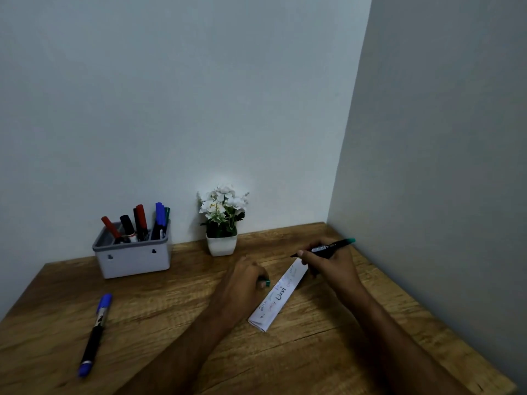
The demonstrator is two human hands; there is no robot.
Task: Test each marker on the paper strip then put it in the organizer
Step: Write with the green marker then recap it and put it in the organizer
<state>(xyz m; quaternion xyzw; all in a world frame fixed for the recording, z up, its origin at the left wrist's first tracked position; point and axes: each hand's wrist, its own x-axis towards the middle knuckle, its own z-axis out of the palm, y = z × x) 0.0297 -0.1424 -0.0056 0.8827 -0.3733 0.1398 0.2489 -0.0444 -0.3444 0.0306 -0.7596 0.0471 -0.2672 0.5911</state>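
My right hand (328, 260) grips an uncapped green marker (332, 246), its tip just above the far end of the paper strip (278, 296). The strip is white, lies slanted on the desk and bears scribbles in several colours. My left hand (246, 277) rests on the desk left of the strip and holds the marker's green cap (267, 283) in curled fingers. A blue marker (95, 333) lies capped on the desk at the left. The grey organizer (134, 258) stands at the back left against the wall with several red, black, blue and green markers upright in it.
A small white pot of white flowers (222, 220) stands against the back wall, between the organizer and the strip. The wooden desk (313, 352) fits into a corner, with a wall close on the right.
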